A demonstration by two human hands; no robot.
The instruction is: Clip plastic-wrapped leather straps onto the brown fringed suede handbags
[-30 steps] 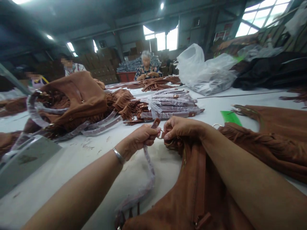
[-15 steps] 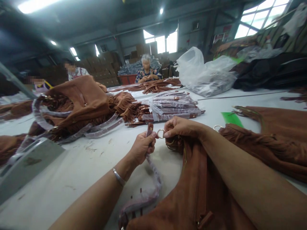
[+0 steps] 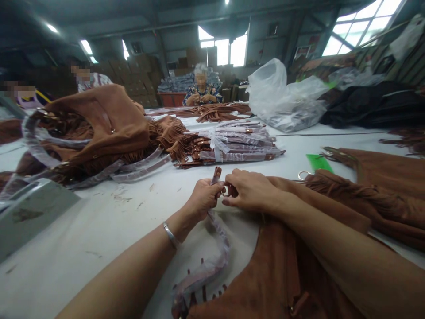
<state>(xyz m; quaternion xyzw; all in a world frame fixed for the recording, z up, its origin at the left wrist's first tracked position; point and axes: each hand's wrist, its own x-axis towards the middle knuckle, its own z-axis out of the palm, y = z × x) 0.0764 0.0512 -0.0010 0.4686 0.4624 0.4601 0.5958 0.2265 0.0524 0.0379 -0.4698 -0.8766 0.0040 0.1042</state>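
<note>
Head view: left fingers (image 3: 217,188) clamp the strap (image 3: 225,250), right fingers (image 3: 235,178) the bag (image 3: 268,270) beside its ring (image 3: 224,191); strap end (image 3: 217,173) apparently not yet joined.

A plain, shiny silver bangle (image 3: 170,234) circles the bare left wrist (image 3: 183,227).

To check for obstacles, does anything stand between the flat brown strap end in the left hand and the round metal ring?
Only fingertips of the left hand lie between the strap end and ring; no other object visibly does.
</note>
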